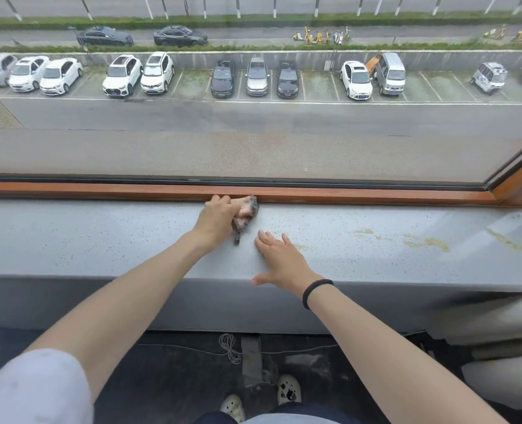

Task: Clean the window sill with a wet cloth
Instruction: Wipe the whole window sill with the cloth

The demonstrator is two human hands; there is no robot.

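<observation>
**Wiping at the back edge, stains waiting to the right**

We stand at the window sill (100, 234), a long grey speckled slab that runs well past both hands on either side. Beyond the hands runs the wooden frame (100, 189), and above it the glass (253, 148).

We judge the job partly done at best. The stretch to the left of the left hand looks even and free of marks, though we cannot tell whether it is wiped or simply not dirty. What is plainly left lies to the right of the right hand. A trail of yellowish stains (428, 241) spreads along the sill there, the nearest patch just beside the fingertips and the rest well apart from them.

The left hand (220, 215) reaches to the back of the sill, its fingers touching the wooden frame, and holds the cloth (247, 209) bunched under it. The cloth is a pinkish and grey wad bulging out on the thumb side of that hand, with a thin tail trailing toward us on the sill. The right hand (281, 258) lies flat and spread on the sill, nearer to us than the left one, holding nothing. Its thumb hangs over the front edge, and a dark band (316, 292) circles its wrist.

The back of the left hand hides how its fingers close on the cloth. We cannot see whether the cloth is wet. Both ends of the sill are cut off, so more dirt may lie out of view.
</observation>
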